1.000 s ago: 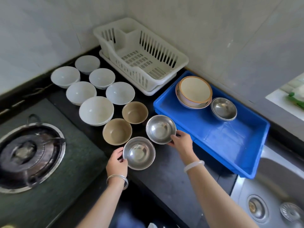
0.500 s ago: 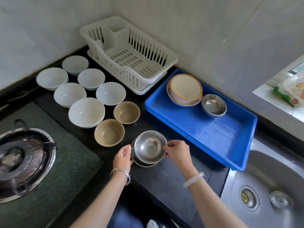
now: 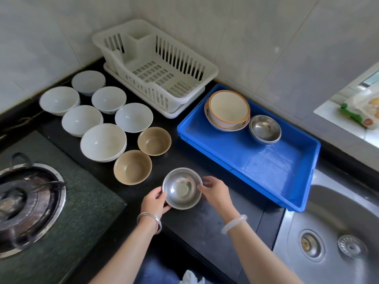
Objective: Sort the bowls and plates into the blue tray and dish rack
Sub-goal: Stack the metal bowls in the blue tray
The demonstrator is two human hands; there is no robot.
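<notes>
The fingers [image 3: 159,195] of the left hand [image 3: 153,202] curl round the near-left rim of a steel bowl [image 3: 181,188], thumb on the rim. The fingers [image 3: 202,187] of the right hand [image 3: 215,193] pinch its right rim. Both hands grip the bowl, which is upright at the near edge of the dark worktop [image 3: 205,222]. Whether it rests on the worktop or is held just above it cannot be told. The left wrist wears a silver bangle [image 3: 149,219], the right a pale bangle [image 3: 233,223].

Just left and far of the steel bowl stand two tan bowls [image 3: 132,167], and beyond them six white bowls [image 3: 103,142] in a cluster, all upright. To the right lies the blue tray [image 3: 266,167]. In its far corner sit a cream bowl with an orange rim [image 3: 228,108], nested in another bowl, and a second steel bowl [image 3: 265,128] touching it on the right. The white dish rack [image 3: 155,64] stands in the far corner against the tiled wall, just left of the tray. A gas burner [image 3: 26,201] is at the near left and a steel sink [image 3: 328,232] at the near right.
</notes>
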